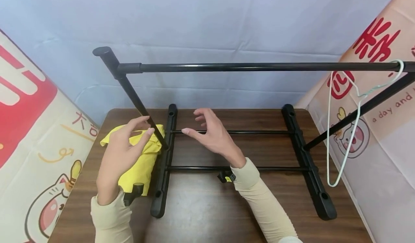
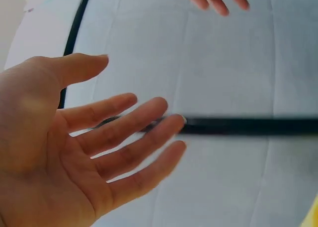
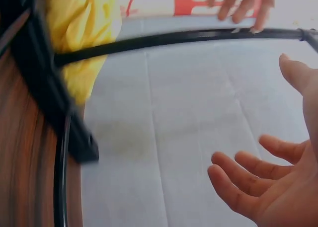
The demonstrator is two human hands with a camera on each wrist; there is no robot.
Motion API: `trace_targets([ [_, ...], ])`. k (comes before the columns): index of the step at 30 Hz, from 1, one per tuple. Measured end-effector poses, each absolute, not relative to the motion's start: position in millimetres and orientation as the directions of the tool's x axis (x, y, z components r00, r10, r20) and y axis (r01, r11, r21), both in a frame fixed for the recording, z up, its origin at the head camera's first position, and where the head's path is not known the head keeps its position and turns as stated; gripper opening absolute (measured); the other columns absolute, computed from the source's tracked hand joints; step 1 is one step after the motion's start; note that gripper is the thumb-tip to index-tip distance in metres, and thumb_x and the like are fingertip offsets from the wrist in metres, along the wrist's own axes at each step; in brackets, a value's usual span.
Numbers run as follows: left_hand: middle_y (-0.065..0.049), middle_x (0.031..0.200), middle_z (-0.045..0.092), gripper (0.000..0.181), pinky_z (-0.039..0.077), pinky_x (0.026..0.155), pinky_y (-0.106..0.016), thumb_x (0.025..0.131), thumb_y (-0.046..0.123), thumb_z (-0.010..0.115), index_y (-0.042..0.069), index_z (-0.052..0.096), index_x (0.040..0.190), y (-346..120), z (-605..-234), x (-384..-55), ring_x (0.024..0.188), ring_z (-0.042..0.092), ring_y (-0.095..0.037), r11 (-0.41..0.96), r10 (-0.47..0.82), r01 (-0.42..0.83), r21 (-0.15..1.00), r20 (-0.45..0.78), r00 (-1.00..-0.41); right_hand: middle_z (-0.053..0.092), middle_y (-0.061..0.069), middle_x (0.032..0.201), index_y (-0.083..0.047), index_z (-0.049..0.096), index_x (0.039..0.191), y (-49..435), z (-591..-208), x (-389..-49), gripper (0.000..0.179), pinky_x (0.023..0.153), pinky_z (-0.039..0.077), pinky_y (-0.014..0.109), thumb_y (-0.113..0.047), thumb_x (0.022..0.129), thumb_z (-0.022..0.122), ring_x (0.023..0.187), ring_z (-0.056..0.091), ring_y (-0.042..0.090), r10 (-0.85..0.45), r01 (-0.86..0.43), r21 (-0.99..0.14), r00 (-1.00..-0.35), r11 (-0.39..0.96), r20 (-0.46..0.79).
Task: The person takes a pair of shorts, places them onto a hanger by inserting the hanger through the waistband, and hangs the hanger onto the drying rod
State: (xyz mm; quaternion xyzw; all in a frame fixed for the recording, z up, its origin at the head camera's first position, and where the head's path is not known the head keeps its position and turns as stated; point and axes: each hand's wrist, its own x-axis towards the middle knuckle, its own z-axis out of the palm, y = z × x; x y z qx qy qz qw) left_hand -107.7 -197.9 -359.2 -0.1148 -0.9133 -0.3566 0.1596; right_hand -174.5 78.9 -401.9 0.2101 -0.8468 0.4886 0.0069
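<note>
A black clothes rack [image 1: 227, 67] stands on the table, with two foot bars joined by thin rods and a long top rail. My left hand [image 1: 121, 153] is beside the rack's left upright, fingers spread and holding nothing; whether it touches the post is unclear. Beneath and behind that hand lies a folded yellow cloth item [image 1: 137, 171], partly hidden. Above the thin rods hovers my right hand [image 1: 212, 133], thumb and fingers apart with nothing between them. Both palms appear bare in the wrist views. A pale green hanger [image 1: 328, 145] hangs from the rail's right end.
The brown wooden table [image 1: 197, 207] carries the rack. A pale cloth backdrop [image 1: 194, 23] hangs behind, and printed sheets [image 1: 19, 135] with cartoon figures line the left and right sides. Slanted uprights rise at both ends of the rack.
</note>
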Motion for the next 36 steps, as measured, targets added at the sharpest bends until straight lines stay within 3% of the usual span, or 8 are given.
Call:
trace_targets([
  [5, -0.011, 0.117, 0.078, 0.036, 0.061, 0.085, -0.05, 0.104, 0.028, 0.066, 0.014, 0.067, 0.138, -222, -377, -110, 0.108, 0.075, -0.032, 0.747, 0.069, 0.291, 0.598, 0.365, -0.928, 0.071, -0.001, 0.117, -0.019, 0.067, 0.12, 60, -394, -166, 0.032, 0.095, 0.06, 0.036, -0.04, 0.097, 0.076, 0.106, 0.071, 0.015, -0.475, -0.328, -0.895, -0.866, 0.302, 0.157],
  [10, -0.011, 0.13, 0.073, 0.037, 0.062, 0.085, -0.051, 0.105, 0.032, 0.065, 0.013, 0.067, 0.137, -254, -403, -114, 0.114, 0.072, -0.033, 0.759, 0.034, 0.227, 0.61, 0.311, -0.95, 0.075, 0.001, 0.113, -0.019, 0.071, 0.117, 33, -394, -155, 0.023, 0.089, 0.058, 0.029, -0.035, 0.101, 0.071, 0.102, 0.073, 0.01, -0.606, -0.188, -0.96, -0.795, 0.207, 0.025],
  [16, -0.019, 0.135, 0.065, 0.04, 0.057, 0.092, -0.054, 0.101, 0.025, 0.072, 0.004, 0.067, 0.135, -287, -443, -136, 0.12, 0.064, -0.038, 0.743, 0.049, 0.263, 0.616, 0.342, -0.938, 0.074, -0.001, 0.124, -0.013, 0.07, 0.129, 2, -415, -149, 0.043, 0.092, 0.061, 0.031, -0.043, 0.099, 0.072, 0.103, 0.071, 0.007, -0.647, 0.053, -0.953, -0.723, 0.298, -0.242],
  [19, -0.024, 0.139, 0.06, 0.046, 0.051, 0.096, -0.061, 0.098, 0.027, 0.075, 0.001, 0.066, 0.135, -301, -459, -146, 0.126, 0.058, -0.044, 0.758, 0.05, 0.25, 0.602, 0.329, -0.943, 0.067, 0.004, 0.138, -0.006, 0.061, 0.142, -14, -432, -147, 0.062, 0.099, 0.06, 0.036, -0.047, 0.097, 0.073, 0.116, 0.07, 0.016, -0.626, 0.168, -0.93, -0.699, 0.325, -0.345],
  [22, -0.028, 0.147, 0.052, 0.056, 0.042, 0.103, -0.069, 0.097, 0.034, 0.076, 0.001, 0.062, 0.14, -313, -470, -150, 0.135, 0.048, -0.049, 0.778, 0.041, 0.191, 0.599, 0.255, -0.966, 0.058, 0.01, 0.149, 0.0, 0.056, 0.146, -29, -449, -142, 0.067, 0.108, 0.056, 0.045, -0.042, 0.097, 0.074, 0.132, 0.063, 0.033, -0.586, 0.351, -0.902, -0.687, 0.251, -0.43],
  [27, -0.032, 0.16, 0.034, 0.085, 0.032, 0.11, -0.078, 0.096, 0.054, 0.072, 0.008, 0.04, 0.16, -329, -484, -158, 0.144, 0.036, -0.056, 0.815, -0.006, 0.052, 0.577, 0.098, -0.995, 0.045, 0.015, 0.16, 0.002, 0.063, 0.135, -52, -467, -133, 0.054, 0.123, 0.039, 0.058, -0.036, 0.098, 0.074, 0.146, 0.046, 0.049, -0.511, 0.583, -0.813, -0.693, 0.018, -0.509],
  [31, -0.038, 0.165, 0.021, 0.11, 0.03, 0.11, -0.081, 0.093, 0.07, 0.066, 0.012, 0.013, 0.17, -338, -500, -168, 0.146, 0.029, -0.064, 0.833, -0.077, -0.059, 0.55, 0.01, -0.997, 0.037, 0.019, 0.166, -0.002, 0.055, 0.144, -68, -475, -128, 0.064, 0.125, 0.031, 0.064, -0.041, 0.097, 0.073, 0.15, 0.036, 0.056, -0.461, 0.621, -0.779, -0.718, -0.088, -0.521],
  [36, -0.043, 0.166, 0.015, 0.121, 0.026, 0.111, -0.083, 0.092, 0.078, 0.06, 0.008, -0.001, 0.169, -348, -518, -176, 0.147, 0.021, -0.069, 0.832, -0.109, -0.143, 0.536, -0.095, -0.99, 0.059, 0.013, 0.147, -0.008, 0.057, 0.141, -91, -483, -127, 0.065, 0.122, 0.032, 0.066, -0.051, 0.095, 0.073, 0.141, 0.053, 0.044, -0.409, 0.632, -0.762, -0.737, -0.14, -0.537],
])
